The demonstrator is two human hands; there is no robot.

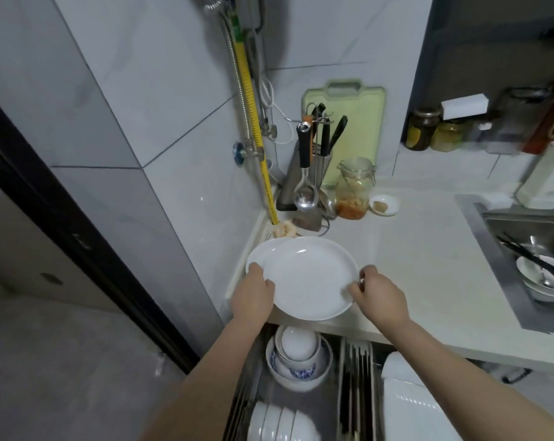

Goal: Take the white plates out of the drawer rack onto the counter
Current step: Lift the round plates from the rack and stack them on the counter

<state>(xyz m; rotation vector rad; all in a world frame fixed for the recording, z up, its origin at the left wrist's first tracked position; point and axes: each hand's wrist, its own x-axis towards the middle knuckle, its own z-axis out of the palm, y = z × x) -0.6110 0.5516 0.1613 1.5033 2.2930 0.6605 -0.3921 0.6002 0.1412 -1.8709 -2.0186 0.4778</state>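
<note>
Both hands hold a large white plate (310, 278) over the near left corner of the white counter (428, 265). My left hand (253, 296) grips its left rim and my right hand (379, 296) pinches its right rim. A second white plate (258, 254) peeks out from under it on the left. Below the counter edge the drawer rack (355, 383) stands pulled out. Stacked white and blue-patterned bowls (298, 358) sit in it, with more white bowls (282, 423) at the bottom and large white dishes (409, 405) on the right.
At the back of the counter are a utensil holder (313, 160), a green cutting board (358, 122), a glass jar (353, 189) and a small saucer (384, 205). A sink (536, 246) holding dirty bowls lies to the right. A tiled wall with pipes closes the left side.
</note>
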